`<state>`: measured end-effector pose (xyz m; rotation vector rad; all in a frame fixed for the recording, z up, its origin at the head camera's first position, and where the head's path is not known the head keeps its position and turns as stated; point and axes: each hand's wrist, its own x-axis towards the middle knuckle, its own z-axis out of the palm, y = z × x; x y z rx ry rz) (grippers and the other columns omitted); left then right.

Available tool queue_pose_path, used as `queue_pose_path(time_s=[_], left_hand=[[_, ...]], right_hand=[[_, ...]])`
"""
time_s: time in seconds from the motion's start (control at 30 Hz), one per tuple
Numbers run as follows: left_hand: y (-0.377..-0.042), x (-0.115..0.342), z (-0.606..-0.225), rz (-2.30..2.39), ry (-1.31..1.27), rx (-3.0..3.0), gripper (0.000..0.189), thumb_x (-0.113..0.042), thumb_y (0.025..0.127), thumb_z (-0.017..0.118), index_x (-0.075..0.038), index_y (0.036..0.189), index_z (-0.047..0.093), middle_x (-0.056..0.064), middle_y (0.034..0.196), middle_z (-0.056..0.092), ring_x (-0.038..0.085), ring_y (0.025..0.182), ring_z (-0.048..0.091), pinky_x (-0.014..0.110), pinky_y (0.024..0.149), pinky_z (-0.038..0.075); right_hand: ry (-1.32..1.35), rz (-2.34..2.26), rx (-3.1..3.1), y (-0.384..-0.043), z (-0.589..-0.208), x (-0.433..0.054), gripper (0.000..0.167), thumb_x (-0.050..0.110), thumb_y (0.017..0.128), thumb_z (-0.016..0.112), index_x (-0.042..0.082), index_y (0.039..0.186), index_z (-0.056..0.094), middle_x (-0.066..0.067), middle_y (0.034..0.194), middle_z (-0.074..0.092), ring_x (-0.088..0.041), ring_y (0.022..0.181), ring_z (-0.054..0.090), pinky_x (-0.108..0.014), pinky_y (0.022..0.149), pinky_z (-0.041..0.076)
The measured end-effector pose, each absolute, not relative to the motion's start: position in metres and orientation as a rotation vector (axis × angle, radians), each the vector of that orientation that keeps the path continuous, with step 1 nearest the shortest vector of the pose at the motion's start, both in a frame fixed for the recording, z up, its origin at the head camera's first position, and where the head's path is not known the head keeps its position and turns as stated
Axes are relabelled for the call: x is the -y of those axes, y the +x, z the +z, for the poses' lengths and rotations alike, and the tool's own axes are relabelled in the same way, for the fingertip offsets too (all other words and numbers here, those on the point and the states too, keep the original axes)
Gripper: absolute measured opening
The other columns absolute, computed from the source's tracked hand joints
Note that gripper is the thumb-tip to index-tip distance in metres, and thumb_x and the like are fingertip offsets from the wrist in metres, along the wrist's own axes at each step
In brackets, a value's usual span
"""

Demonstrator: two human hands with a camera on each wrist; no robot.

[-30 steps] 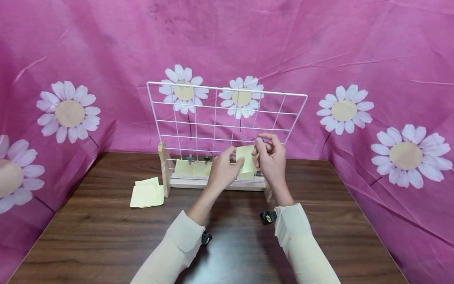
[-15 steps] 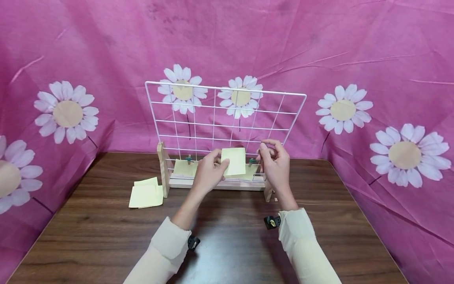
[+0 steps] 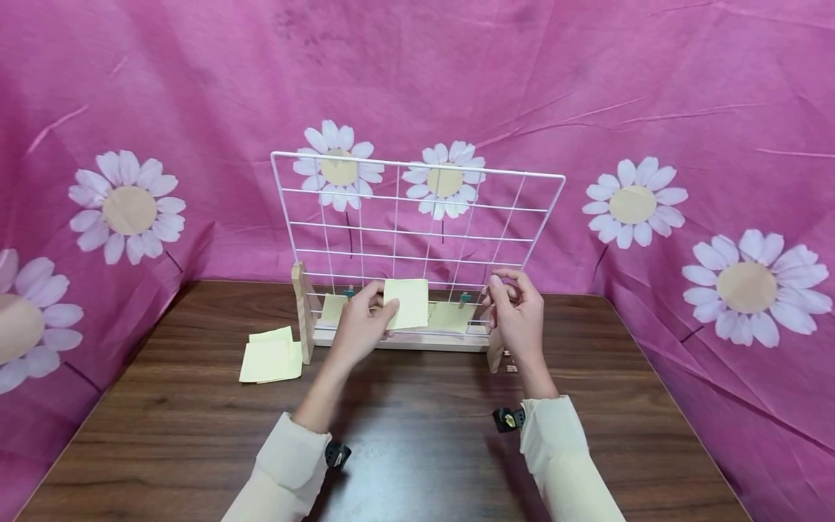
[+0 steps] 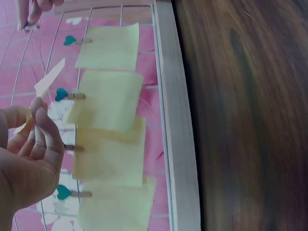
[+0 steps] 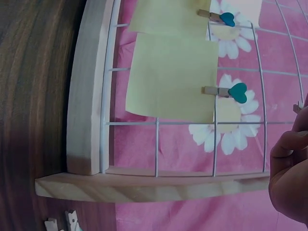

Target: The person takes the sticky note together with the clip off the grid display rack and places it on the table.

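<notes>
My left hand (image 3: pixel 362 322) pinches a yellow sticky note (image 3: pixel 407 304) between thumb and fingers, upright in front of the white wire grid (image 3: pixel 417 164). In the left wrist view that note (image 4: pixel 50 79) appears nearly edge-on. To the right, my right hand (image 3: pixel 518 319) has its fingers curled, pinching a mini clothespin (image 5: pixel 297 109) whose wooden tip shows in the right wrist view; fingers cover the rest. Along the grid's lower part, several yellow notes (image 4: pixel 108 98) hang in a row, fastened by mini clothespins with teal hearts (image 5: pixel 237 93).
The grid stands in a wooden base (image 4: pixel 175 110) on a dark wood table (image 3: pixel 417 449). Left of it lies a small pile of yellow notes (image 3: pixel 267 360). Loose clothespins (image 5: pixel 72 221) lie beside the base's right foot. A pink flowered cloth (image 3: pixel 417 72) hangs behind.
My left hand has moved left and slightly down with the note, uncovering a clipped note at the right. My right hand has shifted slightly right and down, away from the held note.
</notes>
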<state>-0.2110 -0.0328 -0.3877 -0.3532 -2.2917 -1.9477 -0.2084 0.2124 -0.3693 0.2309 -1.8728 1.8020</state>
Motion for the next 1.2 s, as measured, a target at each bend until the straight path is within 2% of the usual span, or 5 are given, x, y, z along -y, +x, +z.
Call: queue_pose_path(time_s=[0.1,0.3,0.53,0.83,1.2], left_hand=[[-0.209,0.041,-0.390,-1.944,-0.353,2.300,0.018,-0.008,0.098,0.063,-0.001,0.115,0.061,0.012,0.083,0.063,0.019,0.055,0.062,0.044,0.059,0.060],[-0.205,0.056,-0.397,-1.915,-0.283,2.328,0.025,-0.008,0.099,0.062,0.002,0.121,0.059,0.013,0.089,0.063,0.021,0.059,0.066,0.036,0.056,0.059],[-0.202,0.068,-0.404,-1.966,-0.219,2.291,0.027,-0.004,0.099,0.061,0.005,0.124,0.058,0.015,0.091,0.061,0.023,0.061,0.067,0.044,0.060,0.060],[-0.196,0.090,-0.416,-2.007,-0.171,2.294,0.025,-0.004,0.102,0.057,0.002,0.126,0.059,0.020,0.094,0.065,0.022,0.059,0.066,0.028,0.057,0.056],[-0.186,0.112,-0.433,-2.022,-0.030,2.301,0.028,-0.004,0.102,0.057,0.005,0.129,0.056,0.026,0.107,0.065,0.023,0.064,0.068,0.031,0.059,0.058]], right_hand=[[0.206,1.800,1.862,-0.206,-0.372,-0.216,0.012,0.005,0.101,0.061,-0.005,0.107,0.062,-0.005,0.068,0.065,-0.009,0.039,0.048,-0.022,0.037,0.041],[0.190,1.814,1.831,-0.204,-0.381,-0.224,0.015,0.004,0.100,0.062,-0.009,0.107,0.062,-0.013,0.071,0.066,-0.008,0.040,0.048,-0.021,0.036,0.040],[0.115,1.815,1.849,-0.205,-0.396,-0.236,0.014,0.005,0.099,0.064,-0.009,0.105,0.065,-0.013,0.069,0.064,-0.012,0.040,0.047,-0.022,0.037,0.040],[-0.008,1.827,1.858,-0.195,-0.407,-0.245,0.020,0.008,0.099,0.066,-0.011,0.105,0.066,-0.008,0.069,0.065,-0.007,0.043,0.049,-0.019,0.039,0.041],[-0.139,1.918,1.853,-0.188,-0.419,-0.258,0.024,0.006,0.099,0.065,-0.015,0.108,0.063,-0.004,0.069,0.065,-0.010,0.041,0.046,-0.019,0.040,0.040]])
